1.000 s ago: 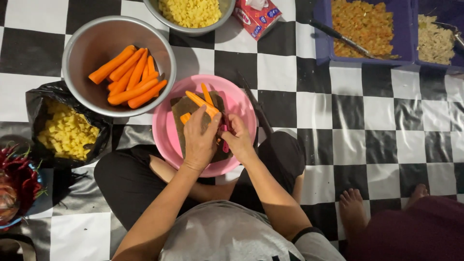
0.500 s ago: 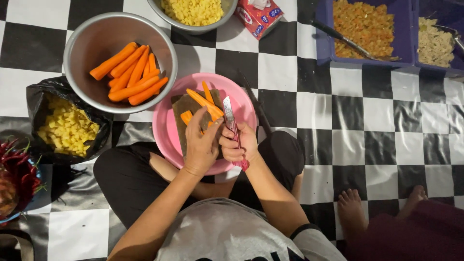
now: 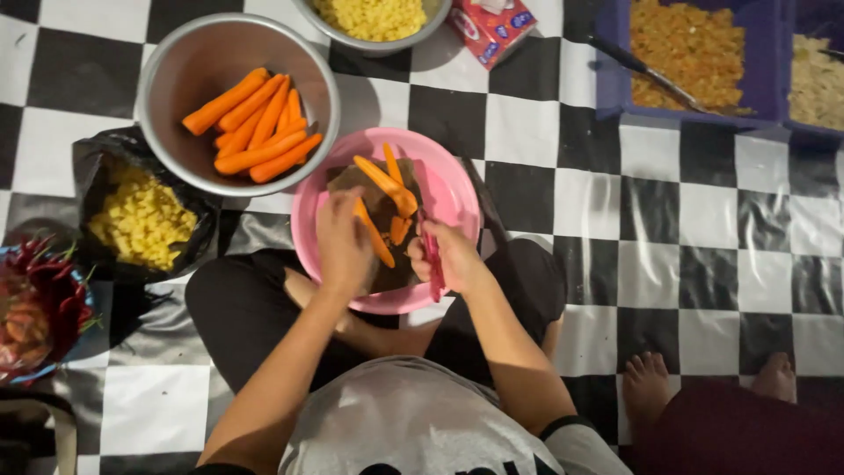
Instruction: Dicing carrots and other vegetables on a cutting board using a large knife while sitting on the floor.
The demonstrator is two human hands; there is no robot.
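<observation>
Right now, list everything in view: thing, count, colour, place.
Steel bowl: one, grey, upper left, holding whole carrots.
Whole carrots: several, orange, in the steel bowl.
Pink basin: one, centre, on the person's lap.
Cutting board: one, brown, inside the pink basin.
Carrot sticks: a few, orange, on the cutting board.
Black bag: one, left, holding yellow diced pieces.
Chillies: a pile, red, far left edge.
Second bowl: one, top centre, yellow pieces.
Small carton: one, red and white, top.
Purple crates: two, top right, chopped food.
Bare feet: two, another person's, lower right.
Left hand: holds a carrot stick.
Right hand: grip on a red-handled knife.
</observation>
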